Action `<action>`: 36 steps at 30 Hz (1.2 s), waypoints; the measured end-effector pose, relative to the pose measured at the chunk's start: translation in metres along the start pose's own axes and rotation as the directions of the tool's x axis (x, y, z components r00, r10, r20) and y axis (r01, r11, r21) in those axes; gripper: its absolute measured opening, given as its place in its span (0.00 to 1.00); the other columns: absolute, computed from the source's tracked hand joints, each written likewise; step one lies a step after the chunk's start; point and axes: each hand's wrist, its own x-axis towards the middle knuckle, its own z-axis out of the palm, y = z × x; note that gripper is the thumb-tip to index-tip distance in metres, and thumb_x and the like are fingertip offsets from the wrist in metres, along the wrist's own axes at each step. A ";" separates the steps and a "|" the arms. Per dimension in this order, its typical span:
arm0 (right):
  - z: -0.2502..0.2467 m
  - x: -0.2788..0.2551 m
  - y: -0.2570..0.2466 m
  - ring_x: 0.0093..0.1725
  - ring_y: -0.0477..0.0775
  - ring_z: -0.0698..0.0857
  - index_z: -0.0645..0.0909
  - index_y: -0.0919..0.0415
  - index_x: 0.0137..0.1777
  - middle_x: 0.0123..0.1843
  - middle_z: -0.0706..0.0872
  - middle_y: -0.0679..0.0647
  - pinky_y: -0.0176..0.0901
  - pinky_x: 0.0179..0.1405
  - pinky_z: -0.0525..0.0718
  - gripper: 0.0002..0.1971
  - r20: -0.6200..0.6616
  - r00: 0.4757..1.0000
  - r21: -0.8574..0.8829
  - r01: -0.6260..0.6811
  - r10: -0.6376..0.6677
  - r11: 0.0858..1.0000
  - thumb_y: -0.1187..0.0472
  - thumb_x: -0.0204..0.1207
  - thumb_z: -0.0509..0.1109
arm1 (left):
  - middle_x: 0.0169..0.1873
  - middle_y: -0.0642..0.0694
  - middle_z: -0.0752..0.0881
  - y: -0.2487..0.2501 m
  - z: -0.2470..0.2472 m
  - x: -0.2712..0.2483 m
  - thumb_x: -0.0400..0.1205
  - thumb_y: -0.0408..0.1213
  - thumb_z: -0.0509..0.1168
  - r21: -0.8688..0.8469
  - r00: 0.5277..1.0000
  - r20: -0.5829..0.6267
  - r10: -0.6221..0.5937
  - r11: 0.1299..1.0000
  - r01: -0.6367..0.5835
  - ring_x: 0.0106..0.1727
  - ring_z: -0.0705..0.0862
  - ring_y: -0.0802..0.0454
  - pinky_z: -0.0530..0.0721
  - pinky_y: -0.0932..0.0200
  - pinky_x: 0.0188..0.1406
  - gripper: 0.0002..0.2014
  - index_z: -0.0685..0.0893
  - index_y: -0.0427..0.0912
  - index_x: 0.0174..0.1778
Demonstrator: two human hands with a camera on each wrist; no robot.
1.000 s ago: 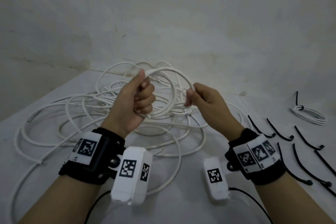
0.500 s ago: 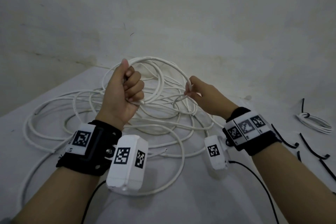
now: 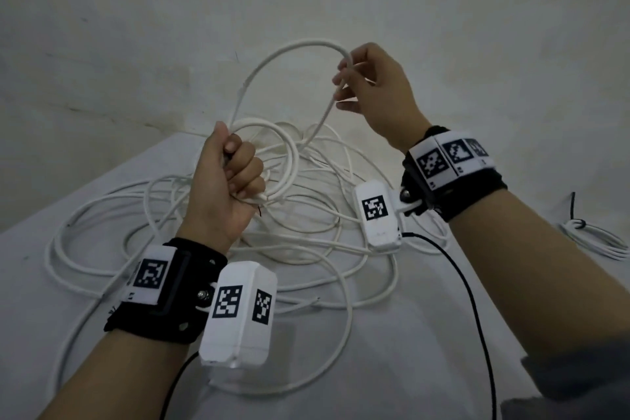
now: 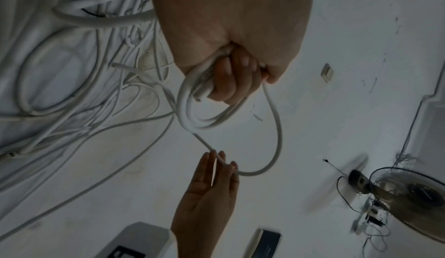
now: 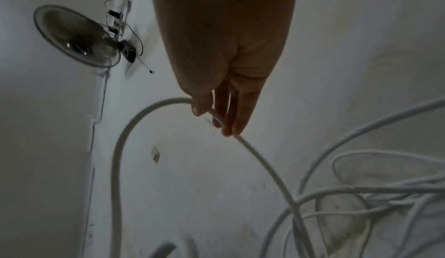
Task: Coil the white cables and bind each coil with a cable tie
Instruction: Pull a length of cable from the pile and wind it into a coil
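Gripped in the left hand (image 3: 227,181), fingers and thumb curled tight: a small coil (image 3: 272,160) of several turns of white cable (image 3: 289,48), held above the worktop (image 3: 392,334); same grip seen from the left wrist view, coil (image 4: 199,117) hanging below the fist (image 4: 231,56). Pinched in the right hand (image 3: 373,85), raised higher and to the right of the left grip: one strand of the same cable, caught between thumb and forefinger, remaining fingers (image 5: 243,110) nearly straight alongside. Between the two grips: a single wide arch of cable, rising from the left fist, curving over and dropping into the right pinch; past the pinch, the strand (image 5: 265,167) running down to the worktop. Below and beyond both grips: loose tangle of uncoiled white cables (image 3: 170,215) spread over the pale worktop, touching and crossing one another. Far to the right of the right grip, well apart from the tangle: one finished coil (image 3: 593,239) lying flat, bound with a black cable tie (image 3: 576,215). On each wrist: black strap with white marker-tagged camera housing (image 3: 238,314). High on the wall, seen from the wrist views: a fan (image 5: 77,35).
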 end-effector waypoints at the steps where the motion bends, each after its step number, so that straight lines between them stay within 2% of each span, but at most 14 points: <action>1: 0.001 -0.001 -0.001 0.33 0.52 0.84 0.74 0.56 0.41 0.38 0.83 0.54 0.46 0.36 0.89 0.09 -0.002 1.000 -0.050 0.015 -0.015 0.999 0.68 0.83 0.62 | 0.12 0.53 0.61 0.001 0.000 0.000 0.88 0.49 0.48 -0.008 1.000 0.000 0.006 1.000 -0.006 0.11 0.56 0.59 0.52 0.70 0.09 0.26 0.69 0.48 0.22; 5: -0.002 -0.017 0.012 0.29 0.43 0.79 0.73 0.59 0.44 0.35 0.83 0.49 0.44 0.29 0.85 0.06 0.043 0.998 -0.303 0.053 -0.042 0.951 0.64 0.84 0.62 | 0.12 0.53 0.61 0.005 -0.003 0.001 0.88 0.49 0.47 -0.028 1.000 -0.014 0.018 0.999 -0.018 0.10 0.59 0.59 0.52 0.70 0.09 0.28 0.70 0.48 0.21; 7: -0.005 -0.029 0.018 0.30 0.45 0.80 0.71 0.57 0.45 0.36 0.85 0.52 0.45 0.29 0.85 0.06 0.048 0.999 -0.282 0.015 -0.001 0.959 0.63 0.85 0.59 | 0.12 0.53 0.62 0.004 -0.005 0.002 0.88 0.49 0.47 -0.016 1.000 -0.020 0.010 1.000 -0.010 0.10 0.59 0.59 0.51 0.69 0.09 0.27 0.70 0.48 0.21; 11: -0.011 -0.050 0.028 0.38 0.60 0.87 0.66 0.51 0.44 0.44 0.87 0.63 0.50 0.35 0.87 0.10 0.089 0.993 -0.250 -0.051 0.075 0.967 0.63 0.86 0.55 | 0.12 0.53 0.61 -0.004 0.001 -0.001 0.88 0.49 0.48 0.019 1.000 -0.019 -0.010 1.000 0.011 0.14 0.51 0.57 0.52 0.70 0.09 0.26 0.69 0.48 0.21; 15: -0.022 -0.063 0.044 0.40 0.56 0.88 0.72 0.50 0.43 0.45 0.87 0.62 0.51 0.43 0.90 0.14 0.174 0.975 -0.330 -0.078 0.142 0.941 0.72 0.81 0.58 | 0.13 0.54 0.61 -0.004 0.003 -0.002 0.88 0.48 0.48 0.039 1.000 -0.012 -0.016 0.999 0.017 0.18 0.48 0.57 0.52 0.70 0.09 0.24 0.67 0.48 0.24; 18: -0.034 -0.060 0.037 0.37 0.49 0.85 0.80 0.56 0.46 0.41 0.87 0.58 0.43 0.41 0.88 0.12 0.016 0.999 -0.334 0.041 -0.038 0.942 0.73 0.79 0.61 | 0.12 0.54 0.61 -0.001 0.001 -0.001 0.88 0.49 0.48 0.057 1.000 -0.020 -0.005 0.998 0.006 0.16 0.49 0.57 0.52 0.70 0.08 0.24 0.66 0.48 0.24; 20: -0.040 -0.057 0.027 0.39 0.49 0.83 0.81 0.57 0.50 0.39 0.86 0.52 0.32 0.37 0.81 0.08 -0.067 0.974 -0.437 0.164 -0.214 0.884 0.69 0.80 0.62 | 0.12 0.54 0.61 0.002 -0.001 0.001 0.88 0.49 0.48 0.065 1.000 -0.022 0.005 0.998 -0.004 0.11 0.54 0.59 0.53 0.70 0.07 0.23 0.65 0.48 0.25; 22: -0.040 -0.059 0.021 0.40 0.51 0.82 0.81 0.58 0.51 0.35 0.83 0.44 0.34 0.37 0.78 0.07 -0.072 0.956 -0.497 0.213 -0.284 0.841 0.65 0.82 0.61 | 0.12 0.53 0.61 0.002 -0.002 0.002 0.88 0.49 0.48 0.066 1.000 -0.023 0.008 0.998 -0.007 0.10 0.57 0.59 0.54 0.71 0.07 0.23 0.65 0.48 0.26; 24: -0.036 -0.066 0.023 0.37 0.53 0.84 0.79 0.59 0.52 0.33 0.81 0.46 0.42 0.37 0.81 0.07 -0.036 0.981 -0.441 0.157 -0.193 0.883 0.64 0.85 0.59 | 0.12 0.53 0.61 0.000 -0.003 0.002 0.88 0.49 0.48 0.057 1.000 -0.027 -0.005 0.998 0.006 0.11 0.53 0.58 0.53 0.70 0.07 0.24 0.67 0.48 0.24; 26: -0.031 -0.077 0.028 0.34 0.52 0.87 0.77 0.59 0.52 0.33 0.81 0.51 0.49 0.39 0.86 0.07 0.036 0.999 -0.368 0.029 -0.017 0.929 0.64 0.86 0.57 | 0.12 0.54 0.61 -0.005 -0.003 0.002 0.88 0.49 0.48 0.054 0.999 -0.030 -0.025 0.998 0.026 0.14 0.50 0.58 0.52 0.70 0.08 0.25 0.67 0.48 0.24; 29: -0.029 -0.091 0.034 0.32 0.54 0.89 0.74 0.58 0.57 0.37 0.80 0.53 0.56 0.44 0.89 0.07 0.065 0.991 -0.210 -0.100 0.115 0.973 0.66 0.86 0.56 | 0.13 0.54 0.61 -0.013 -0.002 0.001 0.88 0.48 0.47 0.084 0.998 -0.032 -0.046 0.995 0.048 0.10 0.56 0.61 0.53 0.70 0.07 0.22 0.65 0.47 0.27; 31: -0.030 -0.098 0.033 0.30 0.54 0.87 0.71 0.53 0.59 0.37 0.79 0.55 0.50 0.40 0.89 0.10 0.020 0.999 -0.073 -0.042 0.044 0.996 0.69 0.85 0.56 | 0.12 0.53 0.61 -0.017 0.000 0.000 0.88 0.48 0.47 0.096 0.998 -0.026 -0.054 0.994 0.056 0.10 0.58 0.61 0.53 0.70 0.07 0.21 0.63 0.47 0.29; 33: -0.034 -0.104 0.034 0.27 0.53 0.82 0.70 0.48 0.57 0.35 0.77 0.55 0.50 0.34 0.87 0.14 -0.035 0.997 -0.018 0.063 -0.064 0.998 0.70 0.84 0.57 | 0.12 0.53 0.61 -0.018 0.002 0.000 0.89 0.48 0.47 0.074 0.998 -0.018 -0.057 0.996 0.058 0.10 0.56 0.61 0.54 0.70 0.07 0.21 0.64 0.47 0.28; 36: -0.042 -0.115 0.045 0.24 0.51 0.78 0.72 0.42 0.54 0.34 0.78 0.46 0.53 0.28 0.81 0.15 -0.045 0.992 -0.148 0.110 -0.117 0.983 0.68 0.83 0.60 | 0.12 0.53 0.62 -0.009 0.002 0.001 0.88 0.48 0.47 -0.027 0.999 -0.015 -0.037 0.999 0.036 0.12 0.52 0.57 0.53 0.70 0.08 0.27 0.70 0.47 0.22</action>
